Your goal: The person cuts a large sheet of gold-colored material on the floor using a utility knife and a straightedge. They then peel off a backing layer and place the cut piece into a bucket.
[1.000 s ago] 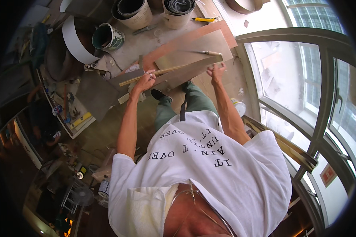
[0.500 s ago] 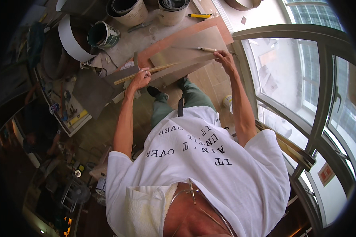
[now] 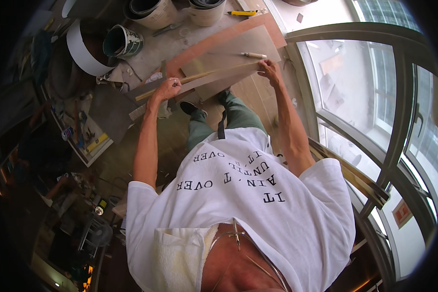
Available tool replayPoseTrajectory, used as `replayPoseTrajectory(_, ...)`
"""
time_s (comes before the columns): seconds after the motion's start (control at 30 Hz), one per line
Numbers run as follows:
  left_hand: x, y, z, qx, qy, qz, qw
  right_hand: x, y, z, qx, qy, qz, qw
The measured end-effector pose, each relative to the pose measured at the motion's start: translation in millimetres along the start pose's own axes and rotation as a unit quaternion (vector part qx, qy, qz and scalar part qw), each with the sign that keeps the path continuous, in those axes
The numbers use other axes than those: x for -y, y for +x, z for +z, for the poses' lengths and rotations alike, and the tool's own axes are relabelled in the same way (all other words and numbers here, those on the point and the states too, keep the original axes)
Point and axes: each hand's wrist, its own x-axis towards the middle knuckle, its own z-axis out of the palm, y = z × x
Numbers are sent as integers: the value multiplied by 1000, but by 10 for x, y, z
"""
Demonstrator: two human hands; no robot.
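Note:
My left hand (image 3: 167, 89) is closed on a long pale wooden strip (image 3: 198, 77) and a narrow brown-grey strip (image 3: 214, 79) lying along it. My right hand (image 3: 270, 71) grips the far right end of these strips, fingers bent round the edge. Both hands hold them over a brown-grey sheet (image 3: 241, 40), which rests on an orange board (image 3: 271, 25). A wooden-handled tool (image 3: 253, 55) with a thin blade lies on the sheet, just beyond my right hand. A darker grey sheet (image 3: 107, 117) sits left of my left hand.
Buckets (image 3: 151, 10) with dark rolls, a green pot (image 3: 123, 43), a yellow knife (image 3: 241, 13) and a white curved band (image 3: 82, 51) stand on the cluttered bench. A tray of tools (image 3: 88, 134) is left. Another person (image 3: 56, 185) is in shadow. Glass windows (image 3: 345, 92) border the right.
My right hand has moved from open below the strip to gripping its right end. Both hands and the strips have shifted slightly up and left in view.

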Motion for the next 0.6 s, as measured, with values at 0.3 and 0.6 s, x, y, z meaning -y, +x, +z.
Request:
replayPoseTrajectory(0.3,-140,-86,-98,26,-13,-36,999,-27,26,-50,11,71,-19,997)
replayPoseTrajectory(0.6,54,-73,-11,-4,-19,-44,999,-178,98,-178,81,67,23,994)
